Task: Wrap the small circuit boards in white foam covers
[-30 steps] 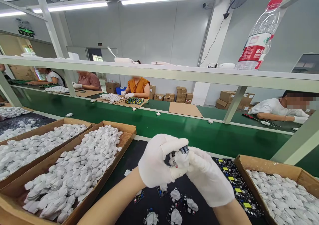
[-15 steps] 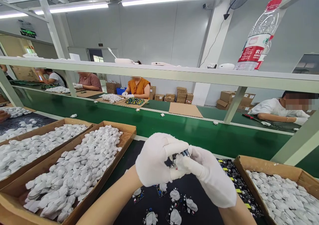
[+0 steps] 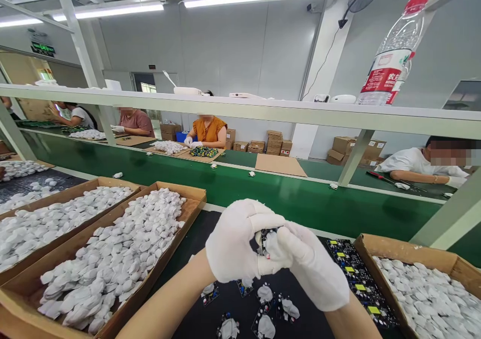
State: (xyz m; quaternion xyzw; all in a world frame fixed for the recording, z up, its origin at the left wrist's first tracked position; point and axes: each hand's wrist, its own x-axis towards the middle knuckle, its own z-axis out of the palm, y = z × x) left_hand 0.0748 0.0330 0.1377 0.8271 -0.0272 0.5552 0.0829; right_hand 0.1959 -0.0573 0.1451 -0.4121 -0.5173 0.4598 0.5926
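Both my hands wear white gloves and meet above the black work surface. My left hand [image 3: 240, 241] grips a small circuit board [image 3: 264, 239] between thumb and fingers. My right hand [image 3: 313, 266] closes on the same board from the other side, its thumb against a soft white wad [image 3: 275, 246] on the board's face. Part of the board is hidden by the gloves. Below my hands lie several circuit boards with white wads, such as one board with a wad [image 3: 266, 326] near the bottom edge.
To the left stand cardboard trays [image 3: 184, 236] of white wads; another cardboard tray [image 3: 406, 246] of them is at right. Beside it lies a panel of black circuit boards [image 3: 349, 270]. A green conveyor belt [image 3: 180, 179] runs behind, under a shelf [image 3: 263, 109]. Co-workers sit across.
My right fingers have shifted over the board, and the right hand has moved slightly left. Small pieces on the conveyor have moved right. My left hand stays almost still.
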